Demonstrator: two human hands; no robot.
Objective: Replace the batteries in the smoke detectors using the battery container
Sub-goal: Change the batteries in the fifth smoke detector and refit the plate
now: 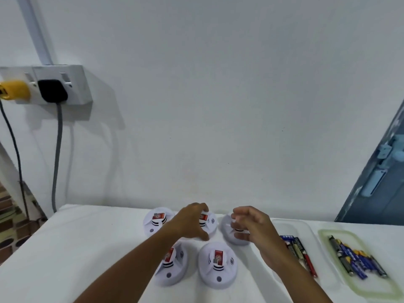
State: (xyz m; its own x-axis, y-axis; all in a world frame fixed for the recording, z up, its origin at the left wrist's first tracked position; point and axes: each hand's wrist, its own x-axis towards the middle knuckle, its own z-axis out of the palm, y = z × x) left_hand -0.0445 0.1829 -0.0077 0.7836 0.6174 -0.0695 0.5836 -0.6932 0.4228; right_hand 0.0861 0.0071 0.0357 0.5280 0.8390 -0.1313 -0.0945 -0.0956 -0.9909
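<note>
Several white round smoke detectors with red labels lie on the white table. My left hand [190,219] reaches over the back middle smoke detector [211,224], fingers and thumb curled round its rim. My right hand [253,226] grips the back right smoke detector [226,229], which tilts up on edge; its face is mostly hidden by my fingers. Three other detectors lie flat: back left [153,224], front left [175,266] and front middle [218,265]. To the right, a clear tray [284,224] holds batteries [299,252] and a greenish tray [323,234] holds several more batteries [358,259].
The table stands against a white wall. A wall socket block [63,86] at upper left has a black plug and a yellow plug, with cables hanging down past the table's left end. A blue-grey door [376,182] stands at the right.
</note>
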